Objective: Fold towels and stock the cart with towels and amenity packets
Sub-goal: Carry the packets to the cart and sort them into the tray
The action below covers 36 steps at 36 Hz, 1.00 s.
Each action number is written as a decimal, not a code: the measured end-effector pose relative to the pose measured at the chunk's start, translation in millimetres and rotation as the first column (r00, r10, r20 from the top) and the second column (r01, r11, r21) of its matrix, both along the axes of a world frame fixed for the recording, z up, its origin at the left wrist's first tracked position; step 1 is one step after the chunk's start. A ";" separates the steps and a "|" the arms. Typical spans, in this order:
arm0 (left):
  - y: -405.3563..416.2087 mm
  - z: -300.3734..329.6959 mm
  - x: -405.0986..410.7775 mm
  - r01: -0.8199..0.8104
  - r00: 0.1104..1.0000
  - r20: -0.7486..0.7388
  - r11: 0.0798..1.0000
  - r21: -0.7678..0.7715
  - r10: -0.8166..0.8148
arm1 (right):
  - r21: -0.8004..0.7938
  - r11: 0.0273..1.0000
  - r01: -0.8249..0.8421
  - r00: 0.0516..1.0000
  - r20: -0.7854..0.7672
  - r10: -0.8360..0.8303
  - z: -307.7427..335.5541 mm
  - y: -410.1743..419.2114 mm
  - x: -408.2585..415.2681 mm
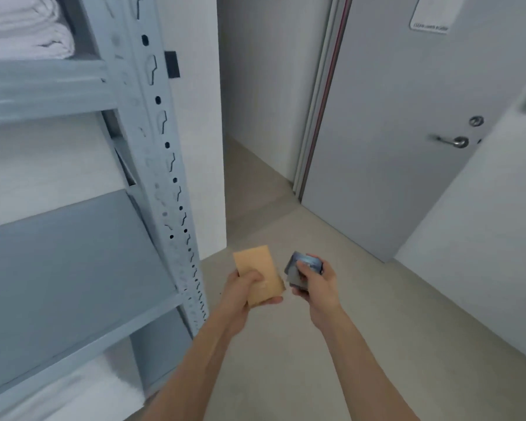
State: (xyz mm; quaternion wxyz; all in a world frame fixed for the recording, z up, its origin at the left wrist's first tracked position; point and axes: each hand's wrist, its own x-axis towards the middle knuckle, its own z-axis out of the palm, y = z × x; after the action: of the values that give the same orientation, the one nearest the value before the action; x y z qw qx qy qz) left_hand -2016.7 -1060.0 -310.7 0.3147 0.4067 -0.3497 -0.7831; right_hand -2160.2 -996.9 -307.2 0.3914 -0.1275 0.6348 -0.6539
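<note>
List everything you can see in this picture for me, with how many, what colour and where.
Shelving rack: one, pale grey-blue metal, left side.
Folded towels: a stack, white, top shelf of the rack; more white cloth on the lower shelves.
Door: one, grey, shut, right of centre at the back.
Door handle: one, silver, on the door.
Sign: one, pale, top of the door; text too blurred to read.
Floor: beige.
Tan packet: one, flat, in the left hand.
Grey packets: dark grey, count unclear, in the right hand.
Hands: left hand and right hand, bare, centre bottom.
</note>
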 end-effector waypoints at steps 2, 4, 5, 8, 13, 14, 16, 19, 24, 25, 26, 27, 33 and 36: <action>5.9 7.2 -24.6 -0.009 0.999 -0.035 1.000 -0.008 0.009 | -0.035 0.999 0.037 0.997 0.064 -0.034 8.5 9.2 -23.1; 8.4 12.7 -45.4 -0.005 0.998 -0.063 1.000 -0.028 0.003 | -0.076 0.995 0.068 0.991 0.124 -0.058 13.7 14.8 -43.5; 8.0 14.5 -55.1 0.000 0.997 -0.074 0.999 -0.042 -0.003 | -0.094 0.992 0.081 0.987 0.150 -0.066 15.1 15.8 -53.7; 0.2 17.0 -78.5 -0.023 0.994 -0.108 0.998 -0.057 0.017 | -0.145 0.985 0.095 0.978 0.200 -0.065 14.3 12.1 -81.1; -36.2 9.8 -110.7 -0.071 0.988 -0.137 0.997 -0.040 0.065 | -0.177 0.976 0.124 0.970 0.230 -0.082 6.5 -14.7 -124.8; -46.6 7.9 -118.7 -0.078 0.987 -0.141 0.996 -0.034 0.072 | -0.184 0.975 0.121 0.970 0.228 -0.078 4.8 -23.2 -134.3; -72.1 3.8 -138.8 -0.086 0.985 -0.153 0.996 -0.029 0.080 | -0.195 0.975 0.111 0.973 0.220 -0.067 2.9 -44.3 -155.5; -117.7 -0.4 -180.9 -0.061 0.984 -0.171 0.996 -0.062 0.050 | -0.187 0.975 0.118 0.977 0.198 -0.081 2.2 -85.6 -193.9; -198.1 18.5 -261.3 -0.040 0.981 -0.194 0.993 -0.108 0.018 | -0.179 0.976 0.121 0.982 0.163 -0.092 22.9 -169.2 -257.8; -214.2 23.7 -275.7 -0.040 0.981 -0.191 0.994 -0.106 0.019 | -0.188 0.975 0.121 0.984 0.153 -0.092 29.2 -186.8 -268.5; -230.1 28.5 -289.0 -0.046 0.982 -0.186 0.994 -0.103 0.026 | -0.198 0.972 0.123 0.985 0.144 -0.096 35.1 -204.3 -278.8; -245.9 32.3 -301.3 -0.053 0.983 -0.180 0.994 -0.100 0.035 | -0.200 0.971 0.127 0.986 0.134 -0.101 40.3 -221.5 -288.6; -313.3 42.8 -352.6 -0.092 0.982 -0.175 0.986 -0.140 0.066 | -0.229 0.968 0.102 0.994 0.055 -0.091 58.6 -296.8 -334.3; -342.4 39.1 -377.0 -0.099 0.982 -0.176 0.986 -0.136 0.075 | -0.279 0.956 0.097 0.994 0.065 -0.082 56.6 -329.0 -363.4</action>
State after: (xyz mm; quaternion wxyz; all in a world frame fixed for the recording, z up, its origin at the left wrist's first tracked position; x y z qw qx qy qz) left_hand -2393.7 -1402.4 -271.6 0.4060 0.3293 -0.3589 -0.7732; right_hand -2523.7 -1325.9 -250.6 0.3560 -0.1356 0.5299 -0.7577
